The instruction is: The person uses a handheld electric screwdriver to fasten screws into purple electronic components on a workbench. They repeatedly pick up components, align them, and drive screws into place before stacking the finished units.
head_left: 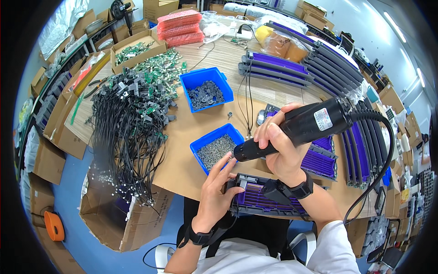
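Note:
My right hand grips a black electric screwdriver, its tip pointing down-left toward a blue bin of small screws. A coiled black cable runs from the tool's rear. My left hand rests on the left end of a purple and grey slatted panel lying at the table's near edge, fingers reaching up toward the screwdriver tip. Both wrists wear black bands.
A second blue bin with dark ring parts stands behind. A big bundle of black wires with connectors lies left, green circuit boards beyond. Stacks of purple panels fill the right. Cardboard boxes surround the table.

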`<act>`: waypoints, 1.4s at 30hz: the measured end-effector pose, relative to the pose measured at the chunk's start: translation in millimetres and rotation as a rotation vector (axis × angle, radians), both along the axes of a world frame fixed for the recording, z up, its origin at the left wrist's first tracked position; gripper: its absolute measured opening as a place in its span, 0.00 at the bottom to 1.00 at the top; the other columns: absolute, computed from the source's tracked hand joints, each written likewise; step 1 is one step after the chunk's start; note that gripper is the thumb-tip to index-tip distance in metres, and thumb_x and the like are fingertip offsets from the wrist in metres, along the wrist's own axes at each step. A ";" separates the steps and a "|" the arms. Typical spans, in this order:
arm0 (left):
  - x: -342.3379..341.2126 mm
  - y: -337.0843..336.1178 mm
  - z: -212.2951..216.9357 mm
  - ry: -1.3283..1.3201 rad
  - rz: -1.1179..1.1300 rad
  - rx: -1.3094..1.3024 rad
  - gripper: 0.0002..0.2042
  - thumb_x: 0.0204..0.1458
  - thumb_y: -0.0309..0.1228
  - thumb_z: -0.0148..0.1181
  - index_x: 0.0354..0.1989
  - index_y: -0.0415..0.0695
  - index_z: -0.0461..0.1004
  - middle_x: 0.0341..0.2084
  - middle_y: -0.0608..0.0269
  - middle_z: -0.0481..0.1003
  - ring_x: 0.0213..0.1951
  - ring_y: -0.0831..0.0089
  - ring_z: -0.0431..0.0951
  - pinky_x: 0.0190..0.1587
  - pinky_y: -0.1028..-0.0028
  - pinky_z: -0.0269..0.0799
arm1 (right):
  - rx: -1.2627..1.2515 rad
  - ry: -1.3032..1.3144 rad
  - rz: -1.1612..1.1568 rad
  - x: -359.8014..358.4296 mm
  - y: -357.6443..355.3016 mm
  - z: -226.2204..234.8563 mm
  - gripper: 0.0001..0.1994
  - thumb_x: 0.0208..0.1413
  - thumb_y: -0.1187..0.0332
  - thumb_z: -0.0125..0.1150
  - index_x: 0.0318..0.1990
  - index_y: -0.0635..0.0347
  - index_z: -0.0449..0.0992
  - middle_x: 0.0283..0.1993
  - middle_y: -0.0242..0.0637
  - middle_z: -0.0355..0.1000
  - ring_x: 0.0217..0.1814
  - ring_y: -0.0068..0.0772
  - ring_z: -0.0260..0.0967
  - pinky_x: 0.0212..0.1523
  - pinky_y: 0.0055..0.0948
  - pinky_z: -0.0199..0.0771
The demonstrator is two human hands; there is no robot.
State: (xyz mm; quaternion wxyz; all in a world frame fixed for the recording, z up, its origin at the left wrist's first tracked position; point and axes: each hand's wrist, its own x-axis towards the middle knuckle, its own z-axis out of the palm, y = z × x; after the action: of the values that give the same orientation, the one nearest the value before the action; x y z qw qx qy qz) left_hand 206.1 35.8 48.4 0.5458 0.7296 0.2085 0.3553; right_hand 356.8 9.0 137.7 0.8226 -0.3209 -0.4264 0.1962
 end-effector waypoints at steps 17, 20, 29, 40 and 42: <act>-0.3 -0.5 -3.5 -0.013 -0.001 -0.034 0.33 0.37 0.14 0.67 0.57 0.38 0.67 0.59 0.58 0.64 0.41 0.70 0.76 0.45 0.74 0.75 | 0.008 -0.090 0.037 -0.6 -5.2 0.4 0.21 0.45 0.87 0.57 0.48 0.64 0.60 0.24 0.39 0.70 0.22 0.24 0.68 0.25 0.23 0.71; -0.6 -1.0 0.1 0.006 0.001 -0.011 0.33 0.37 0.14 0.67 0.57 0.38 0.67 0.58 0.58 0.65 0.41 0.71 0.76 0.44 0.74 0.75 | 0.019 -0.122 0.033 0.7 -6.0 2.9 0.21 0.45 0.86 0.57 0.48 0.64 0.60 0.24 0.39 0.69 0.22 0.24 0.68 0.25 0.23 0.71; -0.2 -0.6 0.1 0.024 0.010 -0.010 0.32 0.37 0.14 0.67 0.56 0.37 0.67 0.57 0.58 0.65 0.41 0.70 0.76 0.44 0.74 0.75 | -0.013 -0.124 0.048 0.2 -6.3 0.2 0.21 0.46 0.86 0.57 0.47 0.65 0.60 0.24 0.40 0.70 0.23 0.24 0.69 0.25 0.22 0.71; -0.5 -0.7 -2.4 -0.005 0.010 0.039 0.32 0.36 0.14 0.67 0.55 0.39 0.68 0.56 0.58 0.66 0.40 0.70 0.76 0.44 0.73 0.76 | -0.077 -0.133 0.055 -0.8 -7.4 1.4 0.20 0.48 0.84 0.59 0.48 0.65 0.61 0.26 0.39 0.71 0.25 0.23 0.70 0.26 0.21 0.72; -0.6 -0.8 -1.1 -0.009 0.008 0.030 0.30 0.36 0.14 0.67 0.54 0.39 0.69 0.56 0.58 0.67 0.40 0.70 0.76 0.43 0.73 0.76 | -0.071 -0.137 0.053 -0.3 -7.3 0.9 0.20 0.48 0.84 0.59 0.48 0.65 0.61 0.26 0.39 0.71 0.25 0.23 0.70 0.26 0.21 0.71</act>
State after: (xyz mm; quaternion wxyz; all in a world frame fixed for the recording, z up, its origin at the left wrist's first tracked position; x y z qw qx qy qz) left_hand 205.4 35.1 47.3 0.5343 0.7352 0.2037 0.3641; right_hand 356.5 1.7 138.6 0.7740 -0.3512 -0.4830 0.2104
